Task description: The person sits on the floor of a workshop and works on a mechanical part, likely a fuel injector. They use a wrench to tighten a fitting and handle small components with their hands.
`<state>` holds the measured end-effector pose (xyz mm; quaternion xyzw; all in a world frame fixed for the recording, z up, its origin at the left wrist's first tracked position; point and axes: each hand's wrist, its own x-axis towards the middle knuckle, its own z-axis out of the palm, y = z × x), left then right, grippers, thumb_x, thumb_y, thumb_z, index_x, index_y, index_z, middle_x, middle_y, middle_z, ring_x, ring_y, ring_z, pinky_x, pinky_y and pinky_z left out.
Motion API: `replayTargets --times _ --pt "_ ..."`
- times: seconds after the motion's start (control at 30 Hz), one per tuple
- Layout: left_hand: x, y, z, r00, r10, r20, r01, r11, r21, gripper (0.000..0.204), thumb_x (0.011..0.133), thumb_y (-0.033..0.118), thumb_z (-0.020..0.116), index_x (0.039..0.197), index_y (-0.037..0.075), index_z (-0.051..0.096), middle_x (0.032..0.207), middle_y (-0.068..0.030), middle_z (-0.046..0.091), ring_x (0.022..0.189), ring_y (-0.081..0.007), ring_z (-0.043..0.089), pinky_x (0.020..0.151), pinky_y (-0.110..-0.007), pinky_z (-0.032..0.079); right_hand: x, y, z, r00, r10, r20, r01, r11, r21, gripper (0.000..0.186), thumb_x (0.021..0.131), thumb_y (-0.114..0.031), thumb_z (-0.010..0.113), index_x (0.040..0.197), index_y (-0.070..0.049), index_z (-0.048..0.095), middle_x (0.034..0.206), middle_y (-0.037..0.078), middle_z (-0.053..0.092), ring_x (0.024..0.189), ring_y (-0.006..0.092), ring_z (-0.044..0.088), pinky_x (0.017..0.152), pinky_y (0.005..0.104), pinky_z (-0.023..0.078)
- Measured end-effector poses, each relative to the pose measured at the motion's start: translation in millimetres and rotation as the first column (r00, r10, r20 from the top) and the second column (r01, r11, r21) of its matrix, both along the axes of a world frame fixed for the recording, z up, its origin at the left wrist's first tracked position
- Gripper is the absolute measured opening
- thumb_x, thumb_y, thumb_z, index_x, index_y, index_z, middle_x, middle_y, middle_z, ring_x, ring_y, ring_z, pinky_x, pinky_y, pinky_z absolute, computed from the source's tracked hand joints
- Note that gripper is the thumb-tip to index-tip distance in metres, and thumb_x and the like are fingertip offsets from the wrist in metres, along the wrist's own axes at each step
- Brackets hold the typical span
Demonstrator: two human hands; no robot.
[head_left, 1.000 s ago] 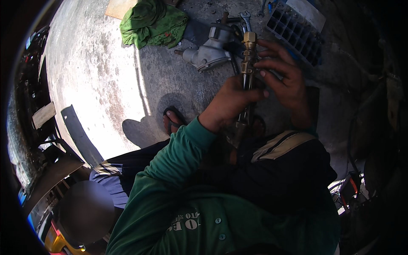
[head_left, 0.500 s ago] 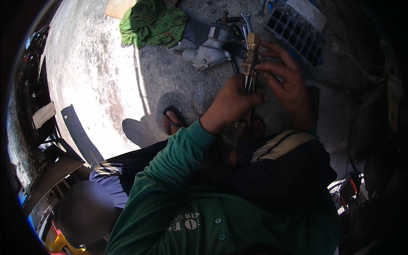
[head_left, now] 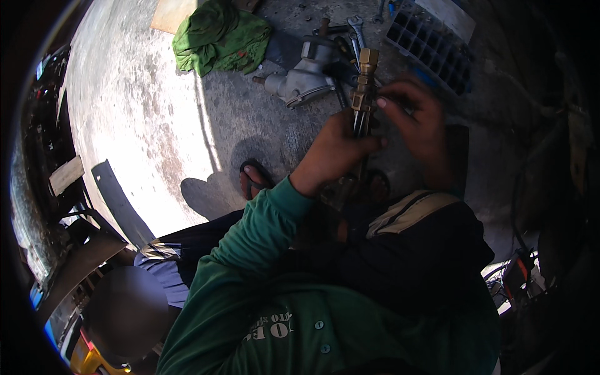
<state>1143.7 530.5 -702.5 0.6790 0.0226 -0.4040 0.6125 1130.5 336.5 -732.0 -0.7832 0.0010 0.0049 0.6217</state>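
Note:
My left hand (head_left: 337,147) is wrapped round the metal tubes (head_left: 360,125) of a torch-like brass fitting, held upright in front of me. Stacked brass hex nuts and a brass block (head_left: 362,100) form its upper part, above my fist. At the right side of that block, my right hand (head_left: 417,112) has its fingers curled and its thumb and fingertips drawn close together. What, if anything, sits between those fingertips is too small and dark to make out. Just beyond, on the floor, lies a grey cast metal housing (head_left: 300,84) with a short stub on its left.
Wrenches (head_left: 355,28) lie behind the brass fitting. A compartmented plastic box (head_left: 425,40) is at the far right, a crumpled green cloth (head_left: 220,39) at the far left. Another person's dark head (head_left: 125,312) is at lower left. A wood block (head_left: 66,175) lies near the left edge.
My right hand has dropped slightly, and its fingers, stretched up along the brass nuts before, are now curled in beside the block. My left hand keeps its grip on the tubes.

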Motion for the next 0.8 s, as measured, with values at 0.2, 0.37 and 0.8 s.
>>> replayTargets --times 0.2,0.37,0.8 --pt "-7.2 1.3 -15.8 0.968 -0.037 0.250 0.014 0.996 0.092 0.051 0.081 0.019 0.081 0.117 -0.007 0.056 0.090 -0.0129 0.068 0.083 -0.0185 0.066 0.074 -0.034 0.052 -3.9 3.2 -6.5 0.968 0.036 -0.247 0.045 0.948 0.315 0.013 0.091 -0.009 0.075 0.097 0.001 0.072 0.084 0.004 0.071 0.081 0.0107 0.065 0.074 0.0271 0.050" --pt "-13.1 1.2 -24.0 0.865 -0.235 0.443 0.082 0.938 0.337 0.046 0.083 0.015 0.077 0.113 -0.007 0.050 0.085 -0.0248 0.066 0.081 -0.0394 0.068 0.069 -0.044 0.053 -16.3 -3.4 -32.4 0.933 0.084 -0.349 0.057 0.925 0.375 0.014 0.093 -0.010 0.071 0.104 0.000 0.072 0.089 0.004 0.071 0.075 0.0066 0.059 0.068 0.0240 0.046" --pt "-6.3 5.4 -22.4 0.630 -0.651 0.422 0.168 0.646 0.745 0.038 0.084 0.015 0.073 0.108 0.000 0.048 0.079 -0.0225 0.068 0.074 -0.0437 0.069 0.064 -0.052 0.055 -46.5 34.7 -104.3 0.920 0.132 -0.370 0.303 0.360 0.882 0.022 0.098 -0.015 0.063 0.116 -0.002 0.067 0.099 0.005 0.072 0.081 0.0119 0.066 0.068 0.0267 0.051"
